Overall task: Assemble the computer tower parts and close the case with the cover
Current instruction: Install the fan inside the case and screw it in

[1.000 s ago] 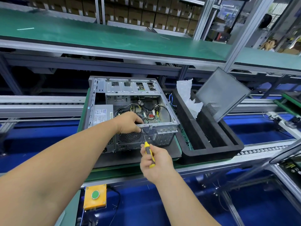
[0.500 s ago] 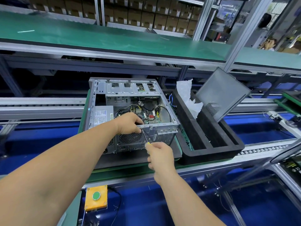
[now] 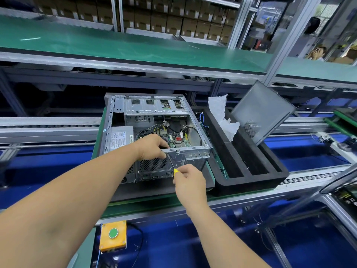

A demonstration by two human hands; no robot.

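The open computer tower (image 3: 154,136) lies on its side on a green-edged pallet (image 3: 154,206) in the middle of the line, its rear fan grille facing near and its drive bays far. Right of it sits a black foam tray (image 3: 251,175), and the cover (image 3: 262,111) leans tilted against the tray's far right edge — well apart from the case, so closing is not yet in hand. The left hand (image 3: 152,147) reaches in from the near left and rests on the case's near top rail, fingers curled over the edge; what they pinch, if anything, cannot be told. The right hand (image 3: 188,179), just near and right of it, grips the yellow handle of a screwdriver (image 3: 172,164). The shaft's long axis runs up and far-left from that grip to a spot on the rear panel just under the left fingertips — likely a screw, though it is too small to see. The right hand is the working one; its wrist is cocked up toward the panel.
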